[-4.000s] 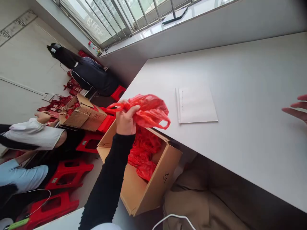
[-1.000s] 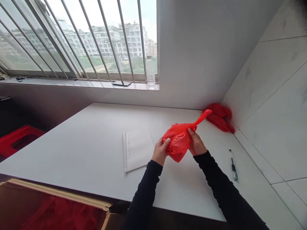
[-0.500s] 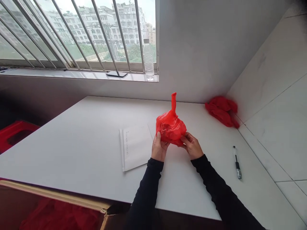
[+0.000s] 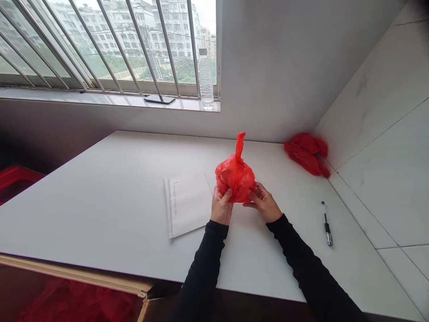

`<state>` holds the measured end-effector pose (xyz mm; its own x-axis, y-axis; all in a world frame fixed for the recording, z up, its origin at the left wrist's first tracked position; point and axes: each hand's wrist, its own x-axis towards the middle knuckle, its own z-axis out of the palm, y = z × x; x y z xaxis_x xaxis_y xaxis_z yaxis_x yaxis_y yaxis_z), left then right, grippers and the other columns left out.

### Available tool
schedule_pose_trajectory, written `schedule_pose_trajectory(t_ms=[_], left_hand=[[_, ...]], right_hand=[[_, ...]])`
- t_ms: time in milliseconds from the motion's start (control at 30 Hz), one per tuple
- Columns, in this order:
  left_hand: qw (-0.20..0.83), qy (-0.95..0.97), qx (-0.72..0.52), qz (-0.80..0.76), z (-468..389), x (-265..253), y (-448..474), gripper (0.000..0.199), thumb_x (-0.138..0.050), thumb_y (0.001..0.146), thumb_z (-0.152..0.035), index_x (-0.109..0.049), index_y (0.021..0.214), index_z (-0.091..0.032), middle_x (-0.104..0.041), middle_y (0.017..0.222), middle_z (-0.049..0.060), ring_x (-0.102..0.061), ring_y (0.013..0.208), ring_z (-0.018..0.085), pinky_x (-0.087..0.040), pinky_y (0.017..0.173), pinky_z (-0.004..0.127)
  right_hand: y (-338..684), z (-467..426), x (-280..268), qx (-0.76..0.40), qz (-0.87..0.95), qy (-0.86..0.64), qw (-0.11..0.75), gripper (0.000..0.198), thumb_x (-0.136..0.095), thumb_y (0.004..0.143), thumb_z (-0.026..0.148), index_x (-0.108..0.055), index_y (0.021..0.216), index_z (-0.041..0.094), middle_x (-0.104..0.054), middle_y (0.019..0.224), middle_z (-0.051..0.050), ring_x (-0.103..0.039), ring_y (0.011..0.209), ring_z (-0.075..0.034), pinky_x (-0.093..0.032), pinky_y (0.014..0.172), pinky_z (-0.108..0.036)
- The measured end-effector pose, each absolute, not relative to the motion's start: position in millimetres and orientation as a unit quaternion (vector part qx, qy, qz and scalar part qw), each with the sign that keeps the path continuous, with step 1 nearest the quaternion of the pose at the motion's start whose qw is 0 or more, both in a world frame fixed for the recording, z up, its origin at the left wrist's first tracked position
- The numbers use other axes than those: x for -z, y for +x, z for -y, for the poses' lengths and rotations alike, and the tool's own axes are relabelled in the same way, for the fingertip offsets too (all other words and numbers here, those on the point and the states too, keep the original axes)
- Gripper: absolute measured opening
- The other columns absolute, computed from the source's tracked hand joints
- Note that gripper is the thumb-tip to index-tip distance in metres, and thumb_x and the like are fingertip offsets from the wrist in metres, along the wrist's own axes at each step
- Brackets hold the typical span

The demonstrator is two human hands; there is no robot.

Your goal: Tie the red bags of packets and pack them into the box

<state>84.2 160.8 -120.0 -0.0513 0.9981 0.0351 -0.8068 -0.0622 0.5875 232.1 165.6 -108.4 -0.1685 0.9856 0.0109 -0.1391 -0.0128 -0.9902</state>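
A bulging red plastic bag (image 4: 235, 176) is held between my two hands over the white table (image 4: 100, 192), its twisted handle end pointing up. My left hand (image 4: 221, 205) grips the bag's lower left, with the thumb pressed on its front. On the lower right, my right hand (image 4: 264, 203) pinches the bag between thumb and fingers. What fills the bag is hidden by the plastic. Just left of my left hand lies a white padded envelope (image 4: 187, 205) with small print along one side.
Crumpled red fabric or plastic (image 4: 307, 153) lies in the back right corner. A black-gripped pen (image 4: 327, 228) is on the right. At lower left stands a cardboard box (image 4: 77, 273) with red material (image 4: 80, 302) inside. A bottle (image 4: 205, 82) and a phone (image 4: 160, 99) rest on the sill.
The bag has turned slightly in my hands, and its twisted top now leans a little. My left thumb has shifted inward across the bag's front. The view has moved slightly.
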Motion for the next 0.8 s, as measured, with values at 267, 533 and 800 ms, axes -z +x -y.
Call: schedule_pose_trajectory(t_ms=[267,533,800], left_hand=[[0.687,0.203,-0.662,-0.220,-156.7,114.0,81.5,0.035,-0.070,0.084,-0.039,-0.066,0.110,-0.016,-0.069,0.119,0.011,-0.064,0.111,0.026,-0.053,0.093,0.041],[0.663,0.259,-0.664,-0.229,-158.0,120.7,87.0,0.043,-0.083,0.066,-0.017,-0.065,0.104,-0.018,-0.071,0.110,0.006,-0.065,0.106,0.022,-0.050,0.099,0.039],[0.662,0.260,-0.649,-0.270,-159.7,125.5,82.4,0.047,-0.086,0.066,-0.025,-0.064,0.106,-0.015,-0.072,0.104,0.008,-0.068,0.096,0.024,-0.057,0.087,0.040]], right_hand=[[236.1,-167.7,109.7,-0.569,0.509,-0.417,0.493,0.047,-0.077,0.079,0.050,-0.058,0.113,0.024,-0.065,0.102,-0.003,-0.067,0.083,-0.020,-0.064,0.061,-0.034],[239.9,-167.1,108.8,-0.594,0.468,-0.429,0.494,0.052,-0.071,0.083,0.055,-0.054,0.122,0.025,-0.067,0.096,-0.004,-0.068,0.076,-0.021,-0.062,0.059,-0.034],[238.4,-165.0,103.6,-0.588,0.526,-0.398,0.468,0.053,-0.079,0.079,0.048,-0.056,0.120,0.025,-0.065,0.099,-0.004,-0.064,0.072,-0.017,-0.058,0.053,-0.029]])
